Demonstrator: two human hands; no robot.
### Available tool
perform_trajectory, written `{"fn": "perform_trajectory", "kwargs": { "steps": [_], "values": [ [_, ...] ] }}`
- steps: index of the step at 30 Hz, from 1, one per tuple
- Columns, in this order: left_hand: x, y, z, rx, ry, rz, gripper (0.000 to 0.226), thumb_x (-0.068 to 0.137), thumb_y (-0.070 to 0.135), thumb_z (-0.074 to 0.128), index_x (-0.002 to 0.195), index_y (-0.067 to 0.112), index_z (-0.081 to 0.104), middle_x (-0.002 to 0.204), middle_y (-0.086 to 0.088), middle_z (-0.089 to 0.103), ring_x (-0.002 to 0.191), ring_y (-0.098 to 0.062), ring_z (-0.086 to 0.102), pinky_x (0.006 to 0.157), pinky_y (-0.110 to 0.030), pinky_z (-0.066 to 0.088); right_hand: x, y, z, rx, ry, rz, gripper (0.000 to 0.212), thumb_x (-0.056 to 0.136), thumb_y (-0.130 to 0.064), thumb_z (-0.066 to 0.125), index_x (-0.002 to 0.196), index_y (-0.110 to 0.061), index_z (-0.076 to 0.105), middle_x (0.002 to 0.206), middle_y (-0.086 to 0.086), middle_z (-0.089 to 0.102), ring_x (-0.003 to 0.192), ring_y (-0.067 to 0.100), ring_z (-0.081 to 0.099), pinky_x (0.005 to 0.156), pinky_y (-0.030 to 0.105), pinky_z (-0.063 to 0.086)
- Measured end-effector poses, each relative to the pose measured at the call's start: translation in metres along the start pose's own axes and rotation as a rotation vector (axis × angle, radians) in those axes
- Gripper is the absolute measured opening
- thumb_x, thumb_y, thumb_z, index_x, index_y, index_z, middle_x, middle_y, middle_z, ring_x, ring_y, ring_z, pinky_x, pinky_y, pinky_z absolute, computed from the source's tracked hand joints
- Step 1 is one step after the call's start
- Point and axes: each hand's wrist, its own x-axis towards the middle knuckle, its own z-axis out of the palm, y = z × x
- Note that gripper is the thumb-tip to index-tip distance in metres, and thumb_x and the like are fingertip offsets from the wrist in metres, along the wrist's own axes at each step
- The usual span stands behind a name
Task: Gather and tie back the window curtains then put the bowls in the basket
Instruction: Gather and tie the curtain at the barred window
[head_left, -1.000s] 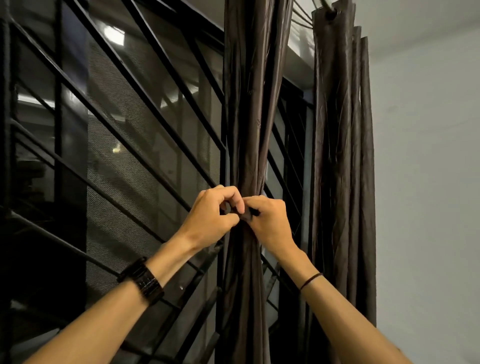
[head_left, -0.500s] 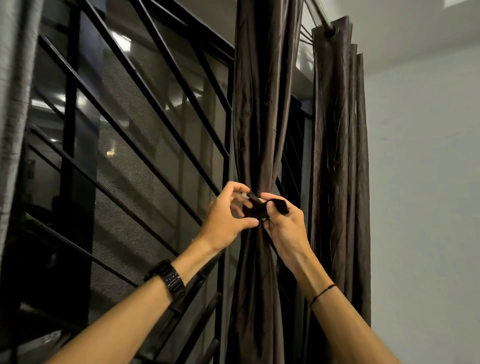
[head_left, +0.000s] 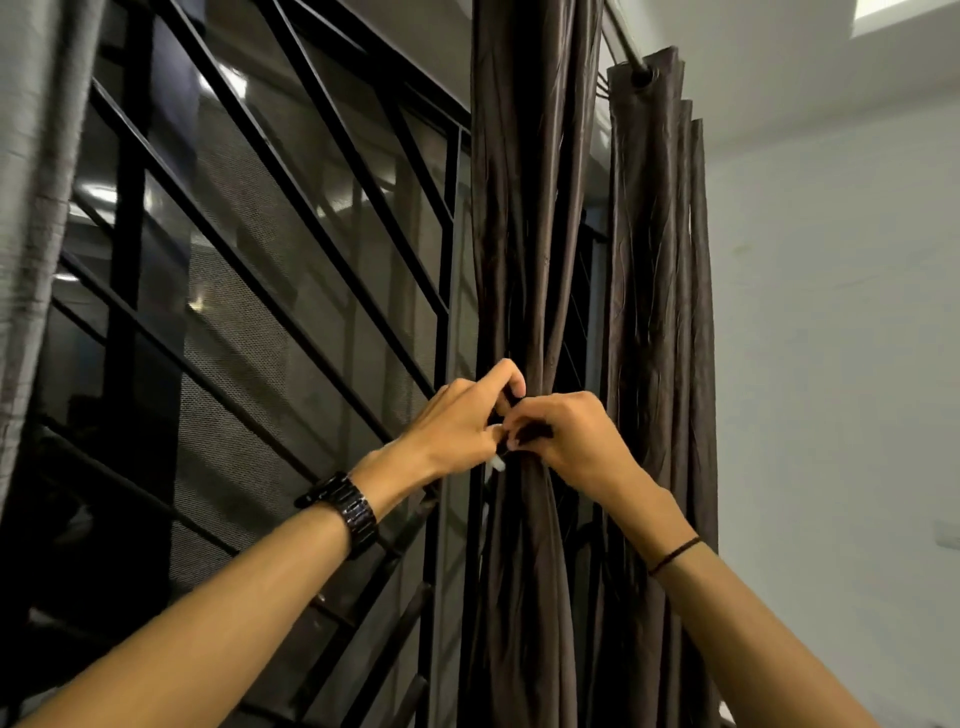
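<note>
Since the curtain (head_left: 524, 260) is judged soft, light and slippery, it is best held at its gathered waist, just right of the grille (head_left: 311, 218), where the tie (head_left: 535, 432) is pinched between curled fingers of the left hand (head_left: 457, 431) and the right hand (head_left: 571, 441).

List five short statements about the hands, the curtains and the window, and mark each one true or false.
1. The left hand and the right hand both pinch a dark tie strip at the waist of the gathered curtain. True.
2. The watch is on the right wrist. False: it is on the left wrist; the right bears a thin dark band.
3. A second brown curtain hangs to the right of the gathered one. True.
4. The window grille has white bars. False: they are black.
5. A basket with bowls stands below the window. False: neither shows in this view.
</note>
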Motion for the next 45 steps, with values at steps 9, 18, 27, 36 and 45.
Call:
{"fn": "perform_trajectory", "kwargs": {
  "steps": [9, 18, 27, 36, 45],
  "values": [
    [-0.016, 0.021, -0.001, 0.373, 0.057, 0.124, 0.03, 0.083, 0.029, 0.065, 0.105, 0.024, 0.045, 0.086, 0.002, 0.07, 0.076, -0.031, 0.068, 0.059, -0.039, 0.051, -0.011, -0.006, 0.021, -0.422, 0.164, -0.045, 0.028, 0.08, -0.005, 0.071, 0.1, -0.01, 0.052, 0.092, 0.003, 0.043, 0.053, 0.018, 0.043, 0.042, 0.037, 0.046],
    [0.0, 0.025, -0.004, 0.046, 0.143, -0.27, 0.044, 0.099, 0.054, 0.045, 0.075, 0.024, 0.066, 0.063, 0.003, 0.064, 0.069, -0.021, 0.067, 0.074, -0.045, 0.058, -0.018, -0.004, 0.036, -0.616, 0.629, 0.048, 0.036, 0.096, -0.031, 0.063, 0.068, -0.012, 0.052, 0.065, 0.001, 0.049, 0.067, 0.022, 0.046, 0.044, 0.034, 0.036],
    [-0.004, 0.019, -0.01, -0.18, 0.332, -0.375, 0.021, 0.08, 0.022, 0.089, 0.1, 0.017, 0.084, 0.075, 0.007, 0.077, 0.062, -0.005, 0.069, 0.071, -0.023, 0.061, -0.014, -0.009, 0.042, -0.561, 0.572, -0.008, 0.049, 0.096, -0.048, 0.059, 0.065, -0.011, 0.052, 0.056, 0.001, 0.045, 0.051, 0.018, 0.036, 0.047, 0.031, 0.025],
    [-0.019, -0.025, 0.0, -0.293, 0.725, -0.53, 0.012, 0.081, 0.01, 0.081, 0.09, 0.018, 0.083, 0.068, 0.009, 0.073, 0.075, -0.023, 0.075, 0.079, -0.036, 0.061, -0.045, -0.005, 0.078, -0.376, 0.476, 0.099, 0.044, 0.104, -0.036, 0.057, 0.067, -0.014, 0.046, 0.058, 0.001, 0.043, 0.054, 0.017, 0.039, 0.047, 0.038, 0.037],
    [0.01, 0.043, 0.036, 0.381, 0.353, 0.261, 0.04, 0.08, -0.006, 0.062, 0.117, 0.002, 0.073, 0.135, -0.021, 0.063, 0.122, -0.035, 0.06, 0.084, -0.046, 0.063, -0.025, 0.023, 0.035, -0.44, 0.389, 0.28, 0.024, 0.1, -0.026, 0.056, 0.118, -0.012, 0.061, 0.116, 0.002, 0.065, 0.099, 0.022, 0.056, 0.076, 0.039, 0.051]
  ]
}}
